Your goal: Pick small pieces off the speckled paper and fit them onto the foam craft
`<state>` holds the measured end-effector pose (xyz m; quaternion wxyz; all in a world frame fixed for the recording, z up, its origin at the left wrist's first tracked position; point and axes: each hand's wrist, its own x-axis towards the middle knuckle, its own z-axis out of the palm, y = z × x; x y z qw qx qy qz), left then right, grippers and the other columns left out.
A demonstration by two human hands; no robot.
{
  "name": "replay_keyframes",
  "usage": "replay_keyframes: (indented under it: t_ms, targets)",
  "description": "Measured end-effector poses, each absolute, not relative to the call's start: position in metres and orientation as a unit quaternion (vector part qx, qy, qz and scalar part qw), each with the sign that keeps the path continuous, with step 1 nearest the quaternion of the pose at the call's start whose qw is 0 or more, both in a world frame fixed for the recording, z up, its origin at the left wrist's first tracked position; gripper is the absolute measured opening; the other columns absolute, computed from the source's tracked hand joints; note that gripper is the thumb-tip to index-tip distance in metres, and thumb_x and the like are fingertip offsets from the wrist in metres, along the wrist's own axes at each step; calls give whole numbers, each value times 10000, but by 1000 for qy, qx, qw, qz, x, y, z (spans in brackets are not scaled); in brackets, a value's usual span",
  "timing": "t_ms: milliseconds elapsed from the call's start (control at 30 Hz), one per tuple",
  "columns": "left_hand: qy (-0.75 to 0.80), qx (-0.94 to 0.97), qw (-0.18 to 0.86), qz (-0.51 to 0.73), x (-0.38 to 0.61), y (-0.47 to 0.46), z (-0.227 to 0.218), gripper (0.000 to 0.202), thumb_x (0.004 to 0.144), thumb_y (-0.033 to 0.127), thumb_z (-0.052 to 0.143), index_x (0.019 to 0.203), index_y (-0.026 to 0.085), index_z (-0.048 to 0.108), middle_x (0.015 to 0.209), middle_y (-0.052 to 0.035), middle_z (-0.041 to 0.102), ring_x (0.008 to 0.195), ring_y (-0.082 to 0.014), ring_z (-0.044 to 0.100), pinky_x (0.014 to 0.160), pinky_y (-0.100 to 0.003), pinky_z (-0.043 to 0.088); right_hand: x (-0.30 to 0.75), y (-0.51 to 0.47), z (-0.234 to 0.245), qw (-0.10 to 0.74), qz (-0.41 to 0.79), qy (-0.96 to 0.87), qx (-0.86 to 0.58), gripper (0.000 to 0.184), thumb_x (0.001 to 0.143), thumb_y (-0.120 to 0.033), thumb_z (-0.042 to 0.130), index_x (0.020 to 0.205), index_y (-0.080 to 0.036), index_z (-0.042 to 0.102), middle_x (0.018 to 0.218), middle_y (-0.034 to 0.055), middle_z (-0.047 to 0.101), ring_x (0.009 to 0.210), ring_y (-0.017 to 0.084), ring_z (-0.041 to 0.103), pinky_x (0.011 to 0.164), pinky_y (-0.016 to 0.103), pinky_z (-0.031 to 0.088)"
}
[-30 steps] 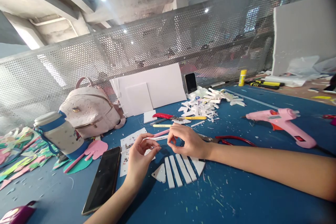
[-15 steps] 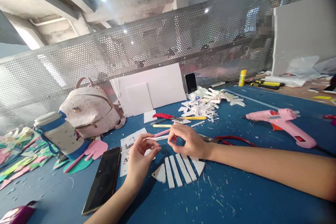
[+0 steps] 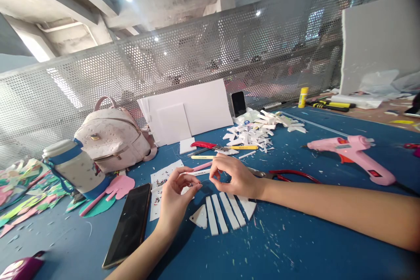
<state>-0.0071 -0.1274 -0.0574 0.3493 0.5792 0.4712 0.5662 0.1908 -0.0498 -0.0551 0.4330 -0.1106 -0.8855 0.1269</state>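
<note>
Over the blue table, my left hand (image 3: 175, 190) curls its fingers, thumb and fingertips close together. My right hand (image 3: 231, 176) faces it with thumb and forefinger pinched in a loop. Anything between the fingertips of either hand is too small or hidden to make out. Just below them lie several narrow white foam strips (image 3: 219, 213), fanned side by side. A pointed white piece (image 3: 199, 217) with a small dark dot is at their left end, and a wider white piece (image 3: 248, 207) at their right. A white sheet (image 3: 172, 169) with dark specks lies partly behind my left hand.
A black phone (image 3: 127, 227) lies left of my left hand. Red-handled scissors (image 3: 297, 172) reach behind my right wrist; a pink glue gun (image 3: 354, 151) rests farther right. White scraps (image 3: 252, 131), a bottle (image 3: 74, 166) and a backpack (image 3: 113, 135) stand behind.
My hands and the white pieces have hardly moved. A blurred person's head behind the mesh at the far right is no longer in view.
</note>
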Motion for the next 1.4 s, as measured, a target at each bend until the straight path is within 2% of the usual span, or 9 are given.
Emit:
replay_keyframes:
  t_ms: [1400]
  targets:
    - [466,577,353,570,-7,-129,-60,313,765,192,734,1029,203,565,765,13,675,748,-138,621,772,-278,484,191,-50,-55,425,134,-889,-107,78,872,-152,543,814,-198,519,730,-9,510,721,148,466,686,294,388]
